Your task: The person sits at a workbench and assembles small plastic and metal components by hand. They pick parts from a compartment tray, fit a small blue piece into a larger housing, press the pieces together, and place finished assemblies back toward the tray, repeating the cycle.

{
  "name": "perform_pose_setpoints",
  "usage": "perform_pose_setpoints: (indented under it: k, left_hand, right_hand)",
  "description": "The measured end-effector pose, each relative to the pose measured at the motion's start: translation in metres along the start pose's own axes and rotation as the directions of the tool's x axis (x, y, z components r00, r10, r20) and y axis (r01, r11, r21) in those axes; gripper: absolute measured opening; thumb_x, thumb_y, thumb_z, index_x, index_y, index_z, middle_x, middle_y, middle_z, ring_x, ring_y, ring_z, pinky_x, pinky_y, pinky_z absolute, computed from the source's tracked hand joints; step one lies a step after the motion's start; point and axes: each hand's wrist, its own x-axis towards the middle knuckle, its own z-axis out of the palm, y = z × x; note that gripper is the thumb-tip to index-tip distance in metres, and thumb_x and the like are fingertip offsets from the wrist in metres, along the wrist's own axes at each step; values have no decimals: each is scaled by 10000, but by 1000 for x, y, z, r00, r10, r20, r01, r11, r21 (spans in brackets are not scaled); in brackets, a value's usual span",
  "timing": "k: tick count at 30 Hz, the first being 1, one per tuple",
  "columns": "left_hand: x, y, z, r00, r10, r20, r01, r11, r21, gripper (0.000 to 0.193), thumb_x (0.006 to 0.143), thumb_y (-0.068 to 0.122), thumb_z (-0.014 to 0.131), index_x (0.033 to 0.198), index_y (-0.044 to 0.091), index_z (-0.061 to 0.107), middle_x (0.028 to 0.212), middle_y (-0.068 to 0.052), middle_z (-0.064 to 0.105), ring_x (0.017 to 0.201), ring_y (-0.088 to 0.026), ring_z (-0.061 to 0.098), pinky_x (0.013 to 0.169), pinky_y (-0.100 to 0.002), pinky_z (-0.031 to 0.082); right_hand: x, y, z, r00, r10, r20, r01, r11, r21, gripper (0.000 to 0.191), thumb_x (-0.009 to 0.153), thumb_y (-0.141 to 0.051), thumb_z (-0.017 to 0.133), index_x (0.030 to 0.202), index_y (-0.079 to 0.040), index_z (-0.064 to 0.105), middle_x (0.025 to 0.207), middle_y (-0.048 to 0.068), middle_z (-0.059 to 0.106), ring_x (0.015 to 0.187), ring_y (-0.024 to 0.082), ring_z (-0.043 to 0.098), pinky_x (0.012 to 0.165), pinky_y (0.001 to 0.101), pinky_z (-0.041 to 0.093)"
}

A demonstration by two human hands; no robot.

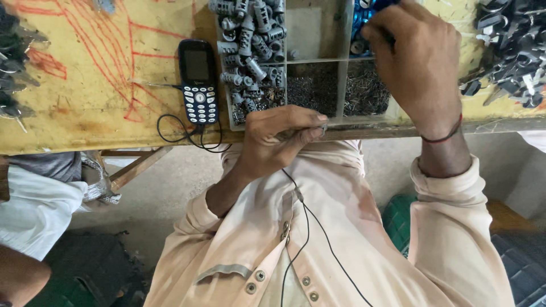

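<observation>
My left hand is closed at the near edge of the yellow worktable, its fingertips pinching a small metal part. My right hand reaches over a divided plastic tray into the compartment of blue parts. Its fingers are curled down among them; what they hold is hidden. Beside that, one tray compartment holds several grey metal cylinders, and two others hold fine dark pins.
A dark blue keypad phone lies left of the tray, its black cable looping over the table edge. Piles of grey metal pieces sit at the far right and far left. Another person's white sleeve is at left.
</observation>
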Motion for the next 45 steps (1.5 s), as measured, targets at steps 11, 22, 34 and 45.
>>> perform_pose_setpoints:
  k: [11,22,34,45]
  left_hand:
    - [2,7,-1,964,254,82,-267,909,321,168,954,-64,746,1104,-12,691,1175,-143,709,1061,-286,751,881,-356,646]
    - [11,21,-13,879,358,315,-473,736,484,207,973,16,759,1141,-36,650,1346,-200,623,1238,-346,673,997,-404,626]
    - [11,27,-12,852,395,344,-515,753,409,361,913,45,797,1228,-41,643,1249,-181,662,1123,-316,678,894,-369,602]
    - [1,15,15,978,205,41,-207,926,317,350,890,-11,801,1209,60,675,1126,-51,713,1048,-259,618,907,-376,515]
  right_hand:
    - [-60,-40,-7,896,286,340,-409,233,882,171,1072,140,607,1233,86,628,1052,108,675,880,143,709,791,269,618]
    - [-80,-51,-8,848,317,424,-508,258,822,237,999,103,643,1231,81,598,1081,132,724,966,179,743,857,305,635]
    - [-81,-34,4,821,20,570,-555,256,791,480,977,16,635,1360,-24,349,1158,115,628,1096,164,651,896,319,582]
    - [-70,-20,-39,896,436,81,-443,876,189,216,1007,101,695,1198,13,650,1070,170,656,881,218,716,713,362,583]
